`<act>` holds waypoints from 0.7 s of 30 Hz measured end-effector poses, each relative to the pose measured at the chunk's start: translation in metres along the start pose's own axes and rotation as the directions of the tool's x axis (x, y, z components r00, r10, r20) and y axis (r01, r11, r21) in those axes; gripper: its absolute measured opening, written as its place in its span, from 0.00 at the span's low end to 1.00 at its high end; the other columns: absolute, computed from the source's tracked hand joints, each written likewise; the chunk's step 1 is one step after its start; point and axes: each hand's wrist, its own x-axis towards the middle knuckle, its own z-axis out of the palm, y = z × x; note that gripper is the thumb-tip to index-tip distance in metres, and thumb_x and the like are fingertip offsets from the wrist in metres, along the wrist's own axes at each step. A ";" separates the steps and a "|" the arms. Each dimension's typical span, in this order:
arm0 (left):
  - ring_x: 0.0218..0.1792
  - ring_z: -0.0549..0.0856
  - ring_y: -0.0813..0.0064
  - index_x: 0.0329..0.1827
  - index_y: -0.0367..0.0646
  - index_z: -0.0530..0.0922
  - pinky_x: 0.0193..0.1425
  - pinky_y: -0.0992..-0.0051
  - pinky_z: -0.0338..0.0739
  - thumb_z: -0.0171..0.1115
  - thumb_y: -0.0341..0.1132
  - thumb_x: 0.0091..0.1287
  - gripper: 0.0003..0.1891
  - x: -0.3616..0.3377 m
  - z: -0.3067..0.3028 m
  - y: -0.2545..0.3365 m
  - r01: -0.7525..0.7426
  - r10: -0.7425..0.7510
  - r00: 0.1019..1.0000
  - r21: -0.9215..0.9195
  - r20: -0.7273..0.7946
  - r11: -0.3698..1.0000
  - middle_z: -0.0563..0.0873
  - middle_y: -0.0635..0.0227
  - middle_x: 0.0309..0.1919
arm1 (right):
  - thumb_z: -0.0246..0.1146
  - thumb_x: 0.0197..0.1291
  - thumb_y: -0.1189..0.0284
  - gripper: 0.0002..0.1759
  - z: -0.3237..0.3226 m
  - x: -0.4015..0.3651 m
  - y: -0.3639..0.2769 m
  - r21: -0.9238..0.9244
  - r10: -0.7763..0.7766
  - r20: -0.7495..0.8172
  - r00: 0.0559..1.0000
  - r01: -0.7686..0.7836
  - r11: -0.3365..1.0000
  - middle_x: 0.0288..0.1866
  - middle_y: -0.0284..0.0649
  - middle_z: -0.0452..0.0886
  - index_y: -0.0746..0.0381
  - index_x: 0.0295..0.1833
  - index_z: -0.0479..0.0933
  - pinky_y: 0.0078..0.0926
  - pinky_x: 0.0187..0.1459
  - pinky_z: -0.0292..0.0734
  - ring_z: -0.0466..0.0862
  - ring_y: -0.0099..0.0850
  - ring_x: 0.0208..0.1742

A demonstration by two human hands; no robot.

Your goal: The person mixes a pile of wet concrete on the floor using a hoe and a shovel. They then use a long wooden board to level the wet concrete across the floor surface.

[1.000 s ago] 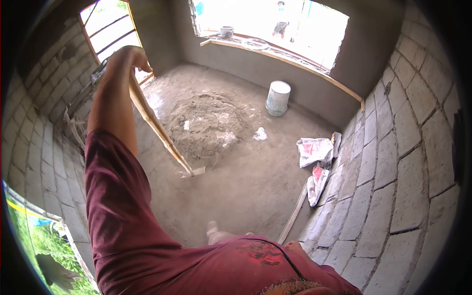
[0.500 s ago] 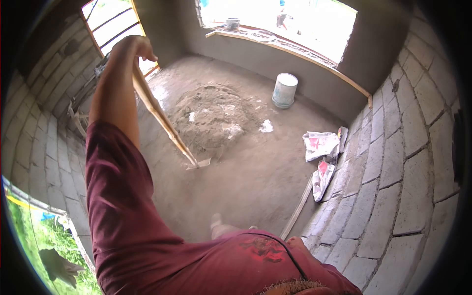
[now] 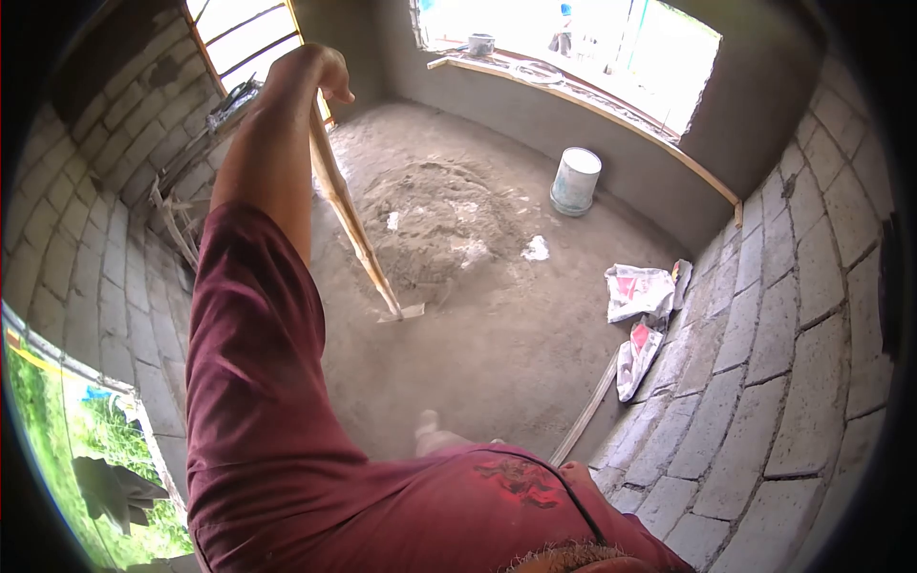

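Observation:
My left arm reaches forward, and my left hand [image 3: 330, 72] is bent over the top end of a long wooden handle. This handle belongs to a hoe [image 3: 353, 220], which stands tilted with its flat blade on the floor. The fingers droop over the handle end, and their grip is partly hidden. Beyond the blade spreads a low heap of sand [image 3: 430, 210] with white powder patches. At my right side, a bit of my right hand [image 3: 574, 472] shows beside the maroon shirt; its fingers are hidden.
A whitish bucket [image 3: 576, 180] stands near the far wall. Crumpled bags [image 3: 640, 291] lie by the block wall [image 3: 764, 296] on the right, near a long board [image 3: 587, 406]. A small tub [image 3: 481, 44] sits on the window ledge. One foot [image 3: 429, 420] shows below me.
My view has turned slightly left, so the room appears shifted right. My left hand stays on the hoe handle, and the blade remains on the same part of the floor.

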 end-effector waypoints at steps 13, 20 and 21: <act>0.60 0.82 0.60 0.61 0.41 0.82 0.64 0.59 0.76 0.66 0.54 0.68 0.28 0.000 -0.011 0.021 0.049 -0.051 0.998 -0.049 -0.044 0.998 0.85 0.61 0.57 | 0.67 0.52 0.71 0.13 -0.011 -0.039 -0.034 0.230 0.090 0.010 0.996 -0.090 0.969 0.31 0.46 0.87 0.70 0.40 0.84 0.30 0.35 0.84 0.89 0.33 0.32; 0.43 0.89 0.61 0.57 0.39 0.84 0.51 0.61 0.82 0.70 0.53 0.66 0.27 0.011 -0.008 0.023 0.002 -0.017 0.989 -0.104 -0.144 0.995 0.90 0.55 0.42 | 0.69 0.50 0.62 0.18 0.006 -0.030 -0.006 0.091 0.102 0.004 0.995 -0.102 0.991 0.38 0.47 0.90 0.64 0.41 0.88 0.33 0.47 0.83 0.90 0.36 0.42; 0.43 0.89 0.61 0.57 0.39 0.84 0.51 0.61 0.82 0.70 0.53 0.66 0.27 0.012 -0.008 0.022 0.004 -0.019 0.989 -0.101 -0.149 0.995 0.89 0.55 0.42 | 0.66 0.49 0.63 0.17 0.010 -0.028 -0.003 0.036 0.081 -0.024 0.996 -0.080 0.996 0.38 0.48 0.90 0.63 0.40 0.88 0.34 0.47 0.84 0.90 0.38 0.42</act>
